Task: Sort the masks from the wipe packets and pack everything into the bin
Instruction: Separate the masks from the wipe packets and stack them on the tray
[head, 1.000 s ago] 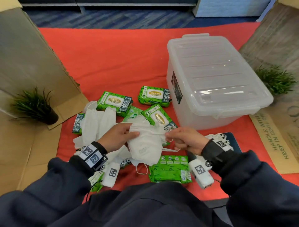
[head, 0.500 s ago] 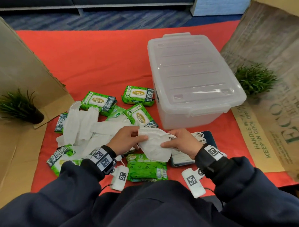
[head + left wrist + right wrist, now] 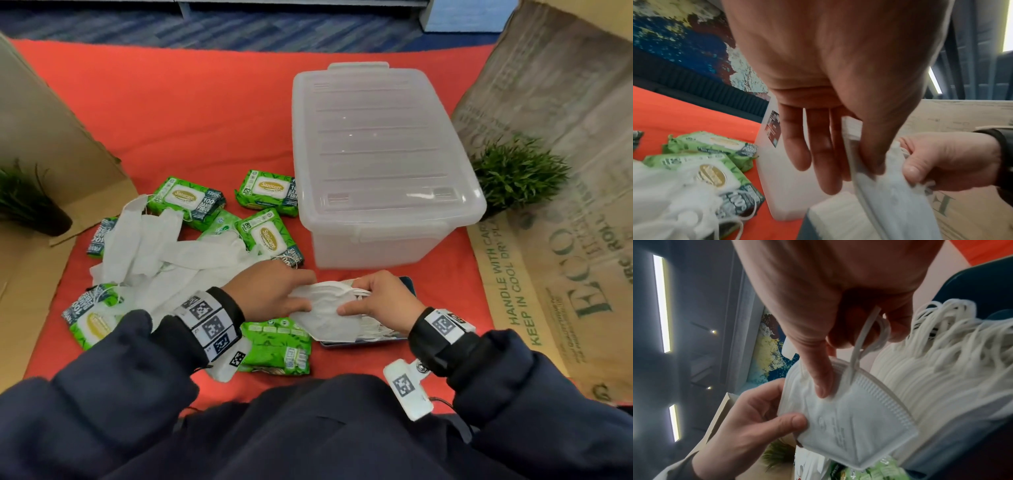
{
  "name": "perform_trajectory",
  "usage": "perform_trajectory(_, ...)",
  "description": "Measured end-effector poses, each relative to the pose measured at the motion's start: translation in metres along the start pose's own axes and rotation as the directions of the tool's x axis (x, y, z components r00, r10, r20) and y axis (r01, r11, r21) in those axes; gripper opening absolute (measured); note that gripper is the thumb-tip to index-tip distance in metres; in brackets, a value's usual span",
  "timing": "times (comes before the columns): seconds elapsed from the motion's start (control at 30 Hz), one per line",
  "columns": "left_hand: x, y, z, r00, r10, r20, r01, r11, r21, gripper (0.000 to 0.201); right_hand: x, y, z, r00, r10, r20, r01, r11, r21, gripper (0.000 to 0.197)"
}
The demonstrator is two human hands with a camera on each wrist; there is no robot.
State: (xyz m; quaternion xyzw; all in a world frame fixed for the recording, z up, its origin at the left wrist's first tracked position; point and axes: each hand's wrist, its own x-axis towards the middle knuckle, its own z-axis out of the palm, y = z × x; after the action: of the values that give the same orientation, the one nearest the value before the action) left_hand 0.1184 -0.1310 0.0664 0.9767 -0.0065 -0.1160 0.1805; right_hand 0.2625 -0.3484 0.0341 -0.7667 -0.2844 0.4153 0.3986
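Both hands hold one folded white mask point(image 3: 325, 318) low over a stack of masks point(image 3: 371, 330) lying on a dark flat tray point(image 3: 408, 285) in front of the bin. My left hand point(image 3: 306, 291) pinches the mask's left edge with thumb and fingers. At the other end my right hand point(image 3: 349, 298) presses its thumb on the mask point(image 3: 849, 418), with fingers curled round an ear loop point(image 3: 865, 340). Several green wipe packets point(image 3: 269, 236) and loose white masks point(image 3: 154, 257) lie to the left. The clear plastic bin point(image 3: 370, 246) stands behind with its lid point(image 3: 376, 144) on.
Everything rests on a red cloth point(image 3: 188, 113). Cardboard sheets point(image 3: 44, 130) slope up on the left and right point(image 3: 565, 102). A small green plant point(image 3: 24, 202) stands at the left and another point(image 3: 513, 171) at the right of the bin. One wipe packet point(image 3: 274, 346) lies under my left wrist.
Both hands carried the mask from above the wipe packets to the right and down onto the stack in front of the bin. The head view has shifted too.
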Motion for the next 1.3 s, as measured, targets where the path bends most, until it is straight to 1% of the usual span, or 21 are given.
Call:
perform_trajectory(0.07, 0.002, 0.008, 0.01, 0.999, 0.0, 0.037, 0.0, 1.0, 0.011, 0.022, -0.002, 0.004, -0.006, 1.0, 0.011, 0.022, -0.011, 1.0, -0.002, 0.031)
perform_trajectory(0.17, 0.002, 0.021, 0.023, 0.996, 0.002, 0.087, 0.0, 0.999, -0.032, 0.026, -0.003, 0.009, -0.015, 0.993, 0.03, 0.112, -0.028, 0.999, -0.021, 0.033)
perform_trajectory(0.33, -0.002, 0.027, 0.035, 0.998, -0.028, 0.054, 0.03, 0.999, -0.042, 0.033, -0.002, 0.015, -0.021, 0.979, 0.042, 0.201, -0.043, 0.999, -0.001, 0.038)
perform_trajectory(0.43, -0.005, 0.022, 0.04, 0.994, -0.094, 0.049, 0.093, 0.995, 0.025, 0.027, 0.005, 0.016, -0.026, 0.99, 0.073, 0.124, -0.083, 0.993, 0.079, 0.017)
perform_trajectory(0.5, -0.014, 0.011, 0.037, 0.983, -0.172, 0.063, 0.168, 0.984, 0.058, 0.027, 0.013, 0.015, -0.039, 0.992, 0.12, 0.041, -0.127, 0.953, 0.275, 0.015)
perform_trajectory(0.57, -0.026, -0.002, 0.028, 0.968, -0.229, 0.099, 0.236, 0.97, -0.059, 0.024, 0.021, 0.011, -0.056, 0.984, 0.178, 0.008, -0.165, 0.888, 0.429, 0.022)
perform_trajectory(0.6, -0.032, -0.008, 0.025, 0.959, -0.251, 0.134, 0.276, 0.935, -0.224, 0.02, 0.024, 0.008, -0.061, 0.981, 0.194, -0.002, -0.173, 0.879, 0.445, 0.023)
perform_trajectory(0.63, -0.035, -0.013, 0.023, 0.948, -0.264, 0.178, 0.316, 0.846, -0.429, 0.015, 0.027, 0.006, -0.062, 0.979, 0.202, -0.009, -0.178, 0.884, 0.433, 0.023)
perform_trajectory(0.7, -0.036, -0.019, 0.028, 0.922, -0.28, 0.269, 0.383, 0.538, -0.751, 0.015, 0.033, -0.001, -0.049, 0.981, 0.192, 0.008, -0.18, 0.902, 0.392, 0.022)
perform_trajectory(0.77, -0.034, -0.018, 0.043, 0.878, -0.344, 0.333, 0.428, 0.249, -0.869, 0.025, 0.037, -0.006, -0.026, 0.98, 0.192, 0.045, -0.194, 0.906, 0.377, 0.032)
perform_trajectory(0.8, -0.033, -0.016, 0.051, 0.844, -0.393, 0.364, 0.443, 0.129, -0.887, 0.024, 0.038, -0.007, -0.015, 0.979, 0.197, 0.041, -0.198, 0.907, 0.371, 0.044)
perform_trajectory(0.87, -0.038, -0.015, 0.064, 0.747, -0.485, 0.454, 0.453, -0.129, -0.882, 0.013, 0.038, -0.007, -0.007, 0.985, 0.174, -0.022, -0.161, 0.946, 0.282, 0.068)
perform_trajectory(0.93, -0.047, -0.02, 0.072, 0.658, -0.515, 0.549, 0.368, -0.417, -0.831, 0.009, 0.034, 0.001, -0.012, 0.998, 0.048, -0.042, -0.048, 0.999, 0.001, 0.087)
perform_trajectory(0.97, -0.052, -0.024, 0.072, 0.626, -0.525, 0.577, 0.294, -0.526, -0.798, 0.011, 0.031, 0.008, -0.017, 1.0, -0.019, -0.002, 0.018, 0.973, -0.23, 0.1)
perform_trajectory(1.0, -0.056, -0.026, 0.072, 0.604, -0.539, 0.587, 0.226, -0.59, -0.775, 0.013, 0.027, 0.016, -0.021, 0.997, -0.046, 0.059, 0.068, 0.891, -0.449, 0.114)
perform_trajectory(1.07, -0.06, -0.025, 0.066, 0.585, -0.595, 0.552, 0.181, -0.567, -0.803, 0.013, 0.02, 0.035, -0.024, 0.988, 0.001, 0.152, 0.109, 0.691, -0.715, 0.132)
perform_trajectory(1.13, -0.058, -0.012, 0.057, 0.63, -0.641, 0.438, 0.219, -0.395, -0.892, 0.012, 0.016, 0.052, -0.023, 0.989, 0.05, 0.137, 0.075, 0.632, -0.771, 0.129)
perform_trajectory(1.17, -0.056, -0.003, 0.051, 0.668, -0.655, 0.353, 0.249, -0.251, -0.935, 0.013, 0.017, 0.056, -0.024, 0.994, 0.04, 0.098, 0.05, 0.641, -0.766, 0.122)
perform_trajectory(1.2, -0.054, 0.004, 0.046, 0.714, -0.655, 0.246, 0.272, -0.064, -0.96, 0.015, 0.02, 0.057, -0.025, 0.999, 0.015, 0.049, 0.027, 0.664, -0.747, 0.113)
perform_trajectory(1.23, -0.052, 0.009, 0.043, 0.769, -0.63, 0.104, 0.284, 0.192, -0.939, 0.012, 0.025, 0.056, -0.027, 1.0, 0.016, 0.007, -0.006, 0.684, -0.729, 0.105)
perform_trajectory(1.3, -0.047, 0.012, 0.041, 0.879, -0.446, -0.168, 0.234, 0.711, -0.663, 0.01, 0.035, 0.049, -0.03, 0.999, 0.045, 0.004, -0.028, 0.684, -0.729, 0.095)
